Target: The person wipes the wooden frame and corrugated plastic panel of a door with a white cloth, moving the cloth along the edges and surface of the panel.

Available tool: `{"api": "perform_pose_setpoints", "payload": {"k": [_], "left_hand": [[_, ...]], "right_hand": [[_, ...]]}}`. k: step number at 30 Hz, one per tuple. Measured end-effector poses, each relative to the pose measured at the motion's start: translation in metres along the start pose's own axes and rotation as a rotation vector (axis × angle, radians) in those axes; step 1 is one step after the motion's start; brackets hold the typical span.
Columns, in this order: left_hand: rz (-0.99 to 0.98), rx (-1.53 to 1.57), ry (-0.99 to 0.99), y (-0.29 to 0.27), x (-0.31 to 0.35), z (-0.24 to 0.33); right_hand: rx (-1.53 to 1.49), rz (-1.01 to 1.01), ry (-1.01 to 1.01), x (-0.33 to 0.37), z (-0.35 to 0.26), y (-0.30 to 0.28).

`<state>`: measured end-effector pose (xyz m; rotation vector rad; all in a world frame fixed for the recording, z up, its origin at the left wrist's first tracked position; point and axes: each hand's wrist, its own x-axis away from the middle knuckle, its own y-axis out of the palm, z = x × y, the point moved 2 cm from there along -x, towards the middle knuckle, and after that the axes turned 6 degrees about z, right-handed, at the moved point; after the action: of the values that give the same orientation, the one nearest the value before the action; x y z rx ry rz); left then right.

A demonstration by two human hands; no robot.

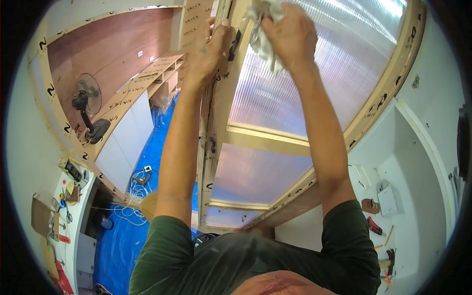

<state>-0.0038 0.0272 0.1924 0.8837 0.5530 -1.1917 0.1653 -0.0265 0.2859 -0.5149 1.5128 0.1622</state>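
Framed panel (pixel 268 137) ahead, long axis running away from me. White recess (pixel 420 184) at right. My left hand (pixel 211 49): fingers gripping panel edge. Right hand (pixel 297 37): fingers clenched on white cloth (pixel 262 46), roughly lengthwise with panel, loose end toward me. In recess: hammer (pixel 391 260), red-black tool (pixel 374 226).

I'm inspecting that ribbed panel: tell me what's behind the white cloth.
Behind the white cloth, the ribbed translucent panel shows around its edges, with wooden frame to the left. What the cloth and right hand cover cannot be seen.
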Motion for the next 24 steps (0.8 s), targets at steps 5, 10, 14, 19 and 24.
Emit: {"api": "perform_pose_setpoints", "payload": {"k": [5,10,14,19,24], "left_hand": [[-0.024,0.033,0.006,-0.006,0.005,0.010],[-0.032,0.014,0.010,-0.004,-0.005,-0.011],[-0.034,0.084,0.011,0.003,0.002,-0.003],[-0.044,-0.040,-0.018,-0.007,-0.006,-0.016],[-0.074,-0.029,0.008,-0.003,-0.008,-0.013]], "right_hand": [[0.048,-0.134,0.190,0.034,-0.019,0.008],[0.020,0.038,0.141,0.060,-0.008,0.018],[-0.049,0.138,0.126,0.000,-0.013,0.001],[0.083,0.040,0.065,0.081,-0.010,0.028],[-0.040,-0.026,0.268,-0.013,-0.008,0.001]]}}
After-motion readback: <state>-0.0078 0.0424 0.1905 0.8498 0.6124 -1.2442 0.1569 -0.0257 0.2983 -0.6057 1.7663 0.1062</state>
